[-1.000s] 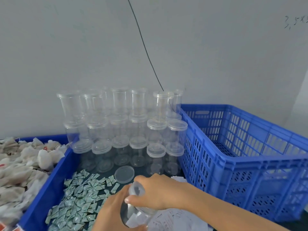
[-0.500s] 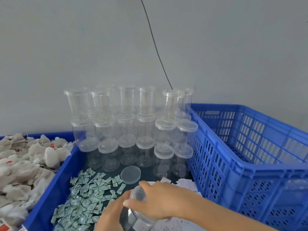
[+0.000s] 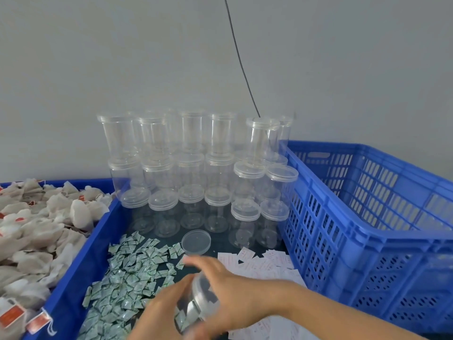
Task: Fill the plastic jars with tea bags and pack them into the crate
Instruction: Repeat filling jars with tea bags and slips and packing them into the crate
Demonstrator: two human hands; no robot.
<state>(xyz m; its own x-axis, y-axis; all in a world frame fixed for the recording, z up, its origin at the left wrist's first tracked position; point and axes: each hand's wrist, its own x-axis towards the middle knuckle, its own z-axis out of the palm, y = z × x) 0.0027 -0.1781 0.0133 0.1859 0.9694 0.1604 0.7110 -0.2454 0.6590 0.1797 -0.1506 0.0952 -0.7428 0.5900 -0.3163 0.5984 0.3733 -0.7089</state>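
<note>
Two bins and one work strip, listed left to right. Far left of the frame: blue bin heaped with tea bags, well apart from the hands. Centre: loose green sachets on the dark surface; behind them, stacked empty jars against the wall; one loose lid lying flat just beyond the hands. Bottom centre: left hand curled under a clear jar, which is tilted with its mouth toward the lid; right hand wrapped over the jar's top; both clamped on it. Contents blurred, apparently few. White slips right of the hands. Far right: blue crate, apparently empty. Handling note: steady the jar upright on the left palm, free the right hand for filling, cap with the lid before crating.
</note>
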